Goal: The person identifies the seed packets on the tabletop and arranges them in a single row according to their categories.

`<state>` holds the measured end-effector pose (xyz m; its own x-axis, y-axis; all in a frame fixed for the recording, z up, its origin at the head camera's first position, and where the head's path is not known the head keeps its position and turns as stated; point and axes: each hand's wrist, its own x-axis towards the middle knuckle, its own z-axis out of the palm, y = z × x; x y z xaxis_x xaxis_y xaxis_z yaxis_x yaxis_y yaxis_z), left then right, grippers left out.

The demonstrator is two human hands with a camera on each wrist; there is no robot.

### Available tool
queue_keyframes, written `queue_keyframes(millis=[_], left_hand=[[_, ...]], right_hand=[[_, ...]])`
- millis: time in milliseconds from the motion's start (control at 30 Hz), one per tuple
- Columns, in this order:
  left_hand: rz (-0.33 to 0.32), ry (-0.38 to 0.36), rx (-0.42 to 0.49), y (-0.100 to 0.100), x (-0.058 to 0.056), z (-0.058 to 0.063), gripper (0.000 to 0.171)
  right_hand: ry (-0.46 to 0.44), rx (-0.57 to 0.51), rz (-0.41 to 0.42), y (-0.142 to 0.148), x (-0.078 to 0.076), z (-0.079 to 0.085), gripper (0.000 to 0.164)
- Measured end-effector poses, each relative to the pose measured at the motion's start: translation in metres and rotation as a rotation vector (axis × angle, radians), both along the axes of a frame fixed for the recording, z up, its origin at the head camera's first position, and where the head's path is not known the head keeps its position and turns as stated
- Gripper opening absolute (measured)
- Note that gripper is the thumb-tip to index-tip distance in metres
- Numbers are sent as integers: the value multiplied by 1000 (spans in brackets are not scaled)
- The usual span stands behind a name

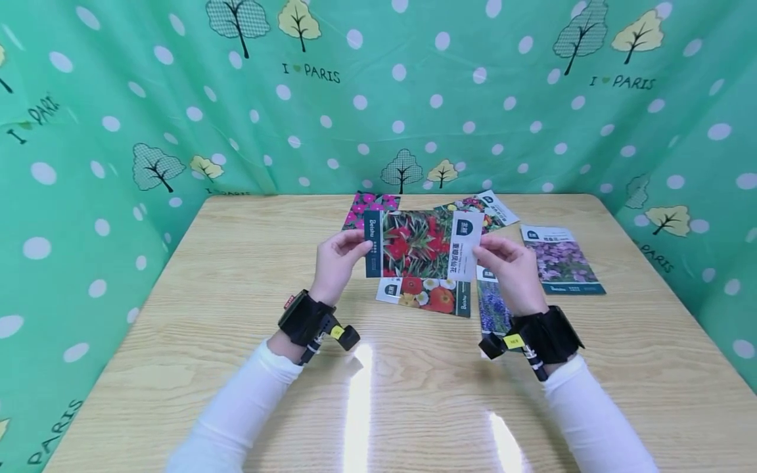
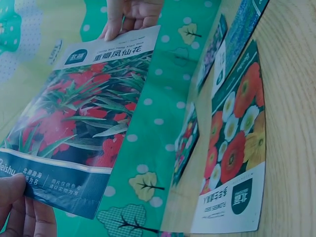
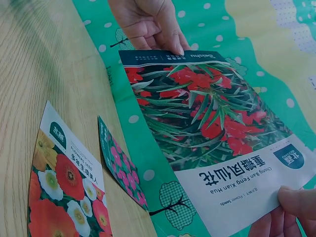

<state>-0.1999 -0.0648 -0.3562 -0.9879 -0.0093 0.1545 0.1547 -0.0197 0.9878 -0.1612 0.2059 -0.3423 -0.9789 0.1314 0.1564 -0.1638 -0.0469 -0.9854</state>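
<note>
Both hands hold up one flower seed packet (image 1: 416, 246), turned sideways, with red blossoms and long green leaves on its front. My left hand (image 1: 338, 264) pinches its dark green end between thumb and fingers. At the white end, the right hand (image 1: 516, 274) grips it the same way, thumb on the front as the right wrist view shows. Below the held packet lies a packet with red, orange and white flowers (image 1: 440, 297), partly covered by it in the head view. Beside the right hand, a packet with blue-purple flowers (image 1: 493, 309) is half hidden by hand and wrist.
A packet of pink flowers (image 1: 361, 209) lies at the back of the wooden table (image 1: 248, 263). Behind the held one is a packet with mixed blooms (image 1: 497, 209). At the right lies a purple-flower packet (image 1: 564, 259). A green dotted cloth (image 1: 355, 131) hangs behind the table.
</note>
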Motion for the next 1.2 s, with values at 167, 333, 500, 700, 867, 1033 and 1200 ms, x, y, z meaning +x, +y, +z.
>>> queue_keyframes(millis=[167, 333, 500, 700, 867, 1033, 1200], left_hand=[[9, 0, 0, 2, 0, -4, 25], [13, 5, 27, 4, 0, -4, 25], [49, 35, 126, 6, 2, -2, 23], [116, 70, 292, 12, 4, 3, 18], [112, 72, 356, 19, 6, 4, 17], [114, 57, 375, 22, 9, 3, 16], [119, 35, 375, 24, 10, -1, 15]], right_hand=[[-11, 40, -19, 0, 0, -3, 16], [-14, 6, -22, 0, -2, -4, 16], [35, -275, 7, -8, -4, -10, 34], [-67, -673, 91, -44, -5, -25, 27], [-111, -804, 88, -80, -8, -29, 9], [-122, -896, 50, -101, -9, -26, 15], [-134, -907, -34, -110, -9, -24, 29]])
